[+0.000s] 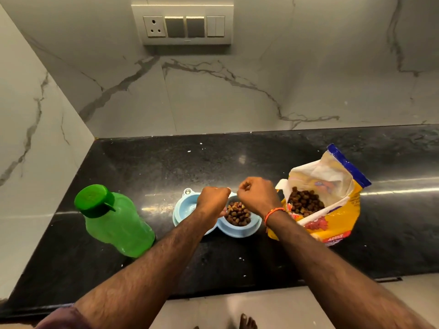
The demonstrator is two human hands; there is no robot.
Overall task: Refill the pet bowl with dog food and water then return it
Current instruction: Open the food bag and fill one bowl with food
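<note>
A pale blue double pet bowl [240,230] sits on the black stone surface [237,157] a little below the middle of the frame. Its right-hand cup holds a heap of brown dog food [237,213]; its left-hand cup is largely covered by the left forearm, and what shows of it looks bare blue. Both hands hover over the bowl, close together, knuckles up. The left hand [213,198] is curled into a loose fist above the left cup, and the right hand [257,193], with an orange thread [273,213] round its wrist, is curled the same way above the kibble; whether either one pinches anything I cannot tell. Just right of the bowl an open yellow dog food bag [337,222] leans back, kibble showing in its mouth. At the lower left a green water bottle [116,222] with its cap on stands well apart from the bowl.
</note>
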